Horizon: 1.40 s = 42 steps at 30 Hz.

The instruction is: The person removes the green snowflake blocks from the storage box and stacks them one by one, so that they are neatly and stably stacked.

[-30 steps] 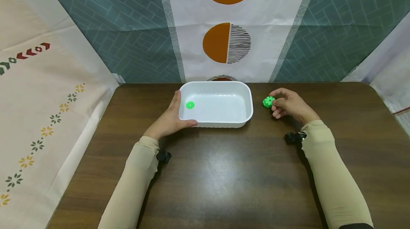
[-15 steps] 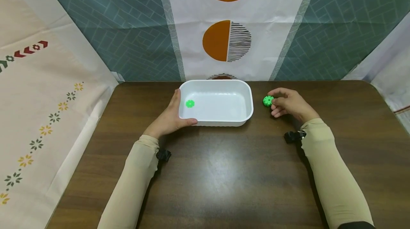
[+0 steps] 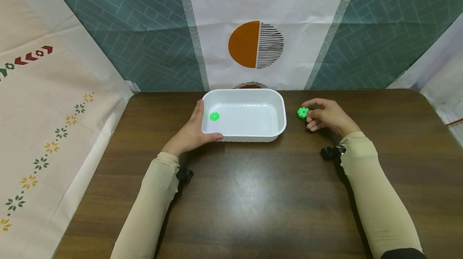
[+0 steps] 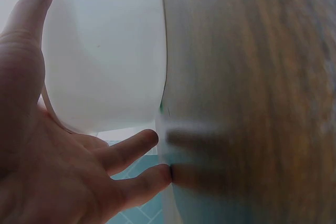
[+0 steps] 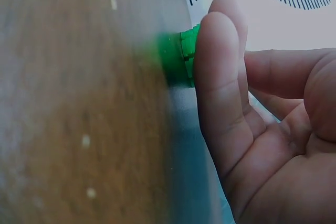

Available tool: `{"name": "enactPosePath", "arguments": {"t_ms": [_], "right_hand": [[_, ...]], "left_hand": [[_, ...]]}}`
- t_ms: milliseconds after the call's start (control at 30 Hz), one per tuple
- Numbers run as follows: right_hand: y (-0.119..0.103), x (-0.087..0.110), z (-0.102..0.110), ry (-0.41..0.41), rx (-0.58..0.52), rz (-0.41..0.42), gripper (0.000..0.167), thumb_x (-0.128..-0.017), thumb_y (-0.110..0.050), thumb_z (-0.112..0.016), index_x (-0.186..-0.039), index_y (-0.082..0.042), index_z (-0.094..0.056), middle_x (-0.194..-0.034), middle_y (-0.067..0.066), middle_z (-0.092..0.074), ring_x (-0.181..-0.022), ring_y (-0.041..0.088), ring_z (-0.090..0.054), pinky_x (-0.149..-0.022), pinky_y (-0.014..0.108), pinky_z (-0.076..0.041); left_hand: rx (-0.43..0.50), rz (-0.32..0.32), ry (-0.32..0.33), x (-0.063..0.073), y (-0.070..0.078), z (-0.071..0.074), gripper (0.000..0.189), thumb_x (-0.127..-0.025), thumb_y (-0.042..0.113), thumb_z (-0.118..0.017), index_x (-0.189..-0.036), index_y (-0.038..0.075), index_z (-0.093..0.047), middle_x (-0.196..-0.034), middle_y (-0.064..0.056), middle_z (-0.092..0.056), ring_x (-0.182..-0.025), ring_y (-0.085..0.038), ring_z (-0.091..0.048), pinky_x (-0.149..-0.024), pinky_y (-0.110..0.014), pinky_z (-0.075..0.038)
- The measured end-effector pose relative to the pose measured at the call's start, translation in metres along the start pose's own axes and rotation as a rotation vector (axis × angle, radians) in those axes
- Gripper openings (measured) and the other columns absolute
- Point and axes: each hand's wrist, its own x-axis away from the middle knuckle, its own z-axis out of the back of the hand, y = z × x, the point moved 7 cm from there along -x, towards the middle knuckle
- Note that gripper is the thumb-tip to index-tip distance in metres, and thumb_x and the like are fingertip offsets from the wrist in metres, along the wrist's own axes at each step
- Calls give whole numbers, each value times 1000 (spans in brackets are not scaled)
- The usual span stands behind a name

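Observation:
A white rectangular tray (image 3: 249, 120) stands at the back of the table. My left hand (image 3: 189, 132) holds its left end, thumb along the front wall and fingers at the left side; in the left wrist view two lower fingers (image 4: 134, 150) are spread near the tabletop. One flat green notched disc (image 3: 214, 116) lies inside the tray at the left. Right of the tray, my right hand (image 3: 327, 118) has index finger and thumb at a short stack of green notched discs (image 3: 302, 113). Fingers partly cover this stack (image 5: 188, 53) in the right wrist view.
The brown wooden table (image 3: 246, 194) ends just behind the tray, where a patterned cloth (image 3: 253, 50) hangs. Another cloth (image 3: 68, 138) with flower prints hangs along the left side.
The upper green disc, earlier slightly off to the right on its stack, is now nearly lined up with the one below. The left hand and tray have stayed put.

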Motion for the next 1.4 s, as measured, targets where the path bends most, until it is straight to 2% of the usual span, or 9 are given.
{"name": "enactPosePath", "arguments": {"t_ms": [733, 867, 1167, 1400], "right_hand": [[-6, 0, -4, 1, 25, -12, 44, -105, -3, -49, -148, 4, -40, -85, 13, -63, -67, 22, -69, -68, 39, -60], [-6, 1, -1, 20, 23, -8, 43, -105, -4, -50, -147, 2, -42, -84, 13, -63, -66, 22, -69, -67, 39, -59], [-9, 12, 8, 69, 39, 29, 45, -105, -6, -52, -148, 1, -41, -85, 13, -63, -67, 22, -68, -67, 39, -59], [-30, 20, 4, 108, 42, 106, 42, -105, -7, -54, -145, 1, -45, -83, 12, -63, -65, 21, -67, -66, 38, -59]], "left_hand": [[-1, -1, 7, 2, 2, 5, 132, -81, 53, -81, -160, 10, 17, -167, -14, 13, -152, -34, -7, -117, -50, -21], [-6, -4, 7, 2, 2, 5, 133, -81, 54, -81, -160, 10, 17, -167, -14, 13, -152, -34, -8, -117, -51, -21], [3, 11, -7, 2, 2, 0, 133, -81, 56, -80, -160, 12, 17, -167, -12, 14, -152, -33, -9, -117, -50, -22], [4, 8, 5, 1, 1, 1, 132, -80, 58, -79, -160, 13, 16, -168, -10, 13, -152, -30, -8, -118, -48, -21]]}}
